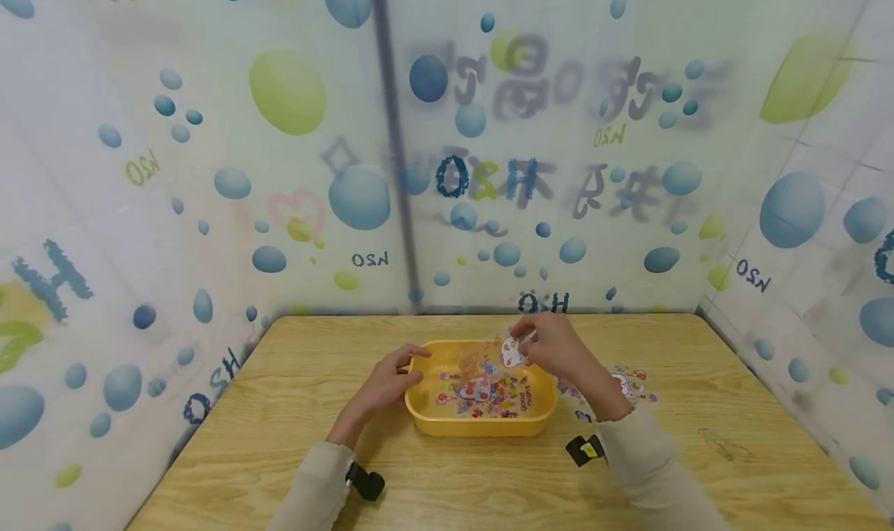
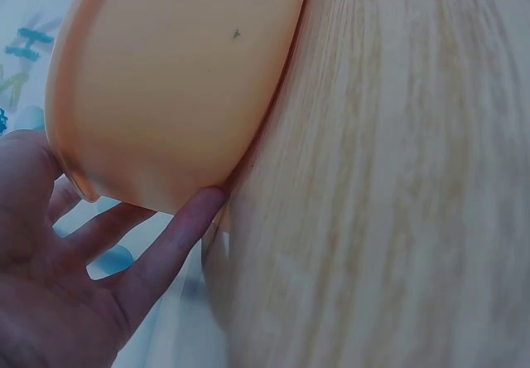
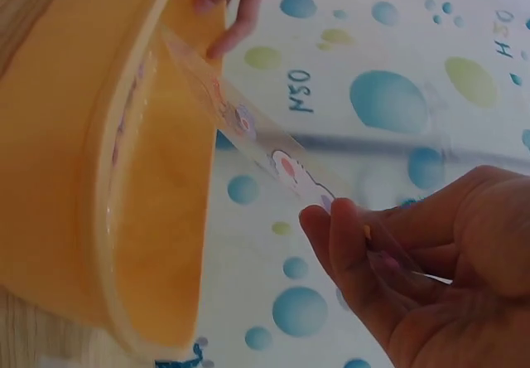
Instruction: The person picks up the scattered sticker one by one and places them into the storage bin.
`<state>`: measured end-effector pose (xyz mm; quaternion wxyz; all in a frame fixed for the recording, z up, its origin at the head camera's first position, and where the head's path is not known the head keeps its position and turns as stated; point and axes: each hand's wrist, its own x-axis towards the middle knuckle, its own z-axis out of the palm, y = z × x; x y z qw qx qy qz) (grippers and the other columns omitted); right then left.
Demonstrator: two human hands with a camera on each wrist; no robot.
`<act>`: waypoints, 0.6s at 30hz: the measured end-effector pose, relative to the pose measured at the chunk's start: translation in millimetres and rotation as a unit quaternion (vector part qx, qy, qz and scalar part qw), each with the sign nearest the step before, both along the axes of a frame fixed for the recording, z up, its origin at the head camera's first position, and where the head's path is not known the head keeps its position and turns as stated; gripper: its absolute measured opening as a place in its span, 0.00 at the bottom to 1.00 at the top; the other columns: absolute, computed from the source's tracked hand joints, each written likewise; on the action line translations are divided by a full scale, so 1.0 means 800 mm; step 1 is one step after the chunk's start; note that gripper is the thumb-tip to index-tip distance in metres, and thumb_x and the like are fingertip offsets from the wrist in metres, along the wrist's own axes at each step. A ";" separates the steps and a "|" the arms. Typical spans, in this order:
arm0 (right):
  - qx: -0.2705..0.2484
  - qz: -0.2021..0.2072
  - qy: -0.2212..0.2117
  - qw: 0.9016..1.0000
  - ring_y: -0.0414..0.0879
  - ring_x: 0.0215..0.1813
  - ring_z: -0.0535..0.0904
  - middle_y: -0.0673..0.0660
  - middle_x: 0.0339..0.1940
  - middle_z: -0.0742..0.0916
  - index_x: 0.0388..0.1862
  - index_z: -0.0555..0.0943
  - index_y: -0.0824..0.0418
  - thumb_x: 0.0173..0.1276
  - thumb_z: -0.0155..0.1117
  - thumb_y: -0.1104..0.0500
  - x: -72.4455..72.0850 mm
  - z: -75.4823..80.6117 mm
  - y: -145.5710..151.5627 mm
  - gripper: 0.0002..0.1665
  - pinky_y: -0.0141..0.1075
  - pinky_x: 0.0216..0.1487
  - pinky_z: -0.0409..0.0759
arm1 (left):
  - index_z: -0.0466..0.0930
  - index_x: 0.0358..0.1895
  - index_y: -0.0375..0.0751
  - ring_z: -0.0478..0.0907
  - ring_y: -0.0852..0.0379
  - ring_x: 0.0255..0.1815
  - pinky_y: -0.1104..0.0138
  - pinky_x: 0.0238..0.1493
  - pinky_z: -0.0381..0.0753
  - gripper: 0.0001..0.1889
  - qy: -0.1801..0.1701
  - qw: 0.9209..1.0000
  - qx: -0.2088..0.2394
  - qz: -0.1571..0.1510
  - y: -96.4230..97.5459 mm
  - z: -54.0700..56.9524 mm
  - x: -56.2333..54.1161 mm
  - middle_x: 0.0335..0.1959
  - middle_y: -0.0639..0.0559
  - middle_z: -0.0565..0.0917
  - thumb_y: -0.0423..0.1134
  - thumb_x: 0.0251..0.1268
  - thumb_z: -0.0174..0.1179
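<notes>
A yellow plastic basin (image 1: 482,428) stands on the table, with clear sheets of colourful cartoon stickers (image 1: 482,391) lying inside. My left hand (image 1: 382,382) grips the basin's left end. In the left wrist view its fingers (image 2: 170,248) lie against the outer wall, one fingertip low by the table. Above the basin's far right part, my right hand (image 1: 555,346) pinches a clear sticker sheet (image 1: 512,351) between thumb and fingers. The right wrist view shows this sheet (image 3: 248,128) nearly edge-on, slanting toward the basin's interior, with white cartoon figures on it.
More sticker sheets (image 1: 632,383) lie on the wooden table (image 1: 293,414) to the right of the basin, partly hidden by my right forearm. A printed curtain (image 1: 363,282) with blue and green dots hangs behind the table and along both sides.
</notes>
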<state>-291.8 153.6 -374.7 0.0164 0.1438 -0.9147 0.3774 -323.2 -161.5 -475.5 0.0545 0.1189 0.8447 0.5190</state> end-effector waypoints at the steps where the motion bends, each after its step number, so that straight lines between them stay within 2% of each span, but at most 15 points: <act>1: 0.006 0.003 -0.001 1.000 0.43 0.35 0.85 0.63 0.51 0.89 0.53 0.86 0.66 0.71 0.62 0.70 -0.002 0.000 -0.005 0.14 0.35 0.32 0.84 | 0.79 0.63 0.47 0.78 0.37 0.61 0.62 0.24 0.82 0.18 -0.001 1.000 0.001 0.000 0.000 0.000 0.000 0.76 0.32 0.69 0.33 0.73 0.58; 7: 0.004 0.020 -0.022 1.000 0.42 0.31 0.85 0.64 0.52 0.88 0.55 0.84 0.69 0.70 0.64 0.70 -0.010 -0.001 -0.027 0.15 0.35 0.34 0.86 | 0.79 0.63 0.47 0.78 0.37 0.62 0.60 0.24 0.83 0.18 -0.001 1.000 0.007 0.001 0.001 -0.001 -0.001 0.77 0.32 0.68 0.34 0.73 0.58; 11: 0.006 0.034 -0.038 0.999 0.43 0.31 0.86 0.64 0.49 0.89 0.55 0.84 0.71 0.69 0.64 0.70 -0.015 -0.004 -0.035 0.16 0.36 0.34 0.87 | 0.79 0.64 0.47 0.79 0.36 0.62 0.60 0.26 0.84 0.18 0.000 1.000 0.012 -0.011 -0.001 -0.002 -0.002 0.77 0.30 0.67 0.34 0.74 0.57; 15: 0.014 0.048 -0.052 0.997 0.45 0.30 0.86 0.64 0.47 0.89 0.55 0.84 0.72 0.69 0.62 0.70 -0.023 -0.010 -0.039 0.17 0.35 0.33 0.87 | 0.78 0.65 0.46 0.81 0.38 0.59 0.59 0.25 0.84 0.18 0.002 1.000 0.019 -0.023 -0.003 -0.003 -0.003 0.77 0.28 0.65 0.34 0.75 0.57; 18: 0.010 0.056 -0.073 0.996 0.46 0.30 0.86 0.65 0.51 0.89 0.57 0.83 0.73 0.70 0.60 0.69 -0.028 -0.013 -0.038 0.18 0.35 0.33 0.87 | 0.78 0.65 0.46 0.81 0.41 0.56 0.60 0.24 0.83 0.19 0.002 0.999 0.019 -0.026 -0.003 -0.003 -0.003 0.77 0.28 0.65 0.34 0.74 0.57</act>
